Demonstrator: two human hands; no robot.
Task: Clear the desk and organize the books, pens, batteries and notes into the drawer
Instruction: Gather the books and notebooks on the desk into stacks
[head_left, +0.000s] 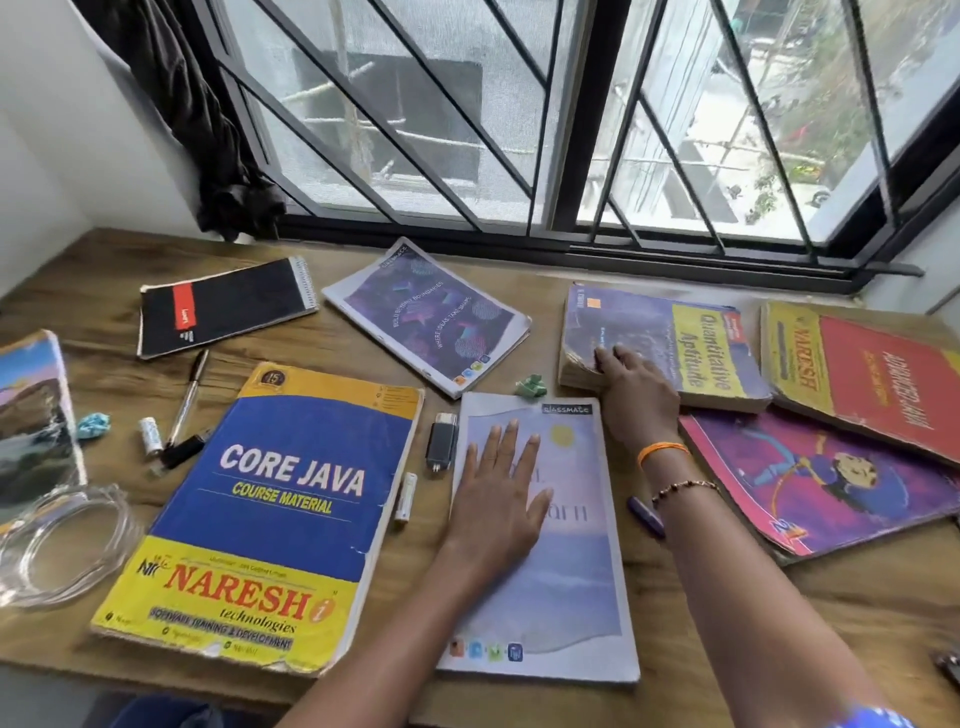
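My left hand (501, 488) lies flat, fingers apart, on a pale blue Classmate notebook (566, 597) at the desk's front centre. My right hand (636, 395) rests on the near-left corner of the thick Quantitative Aptitude book (691, 348), fingers curled over its edge. A Core Java book (280, 514) lies to the left. Further back lie a purple Classmate notebook (431, 312) and a black spiral notepad (228, 304). Two batteries (150, 435) (406, 496), a pen (188, 397) and a purple pen (647, 517) are loose on the wood.
A red Naresh book (878, 374) and a pink cartoon book (831, 478) overlap at the right. A black USB device (441, 441), crumpled green (531, 385) and blue (94, 425) notes, a clear coiled tube (57, 551) and a landscape-cover book (31, 415) also lie on the desk.
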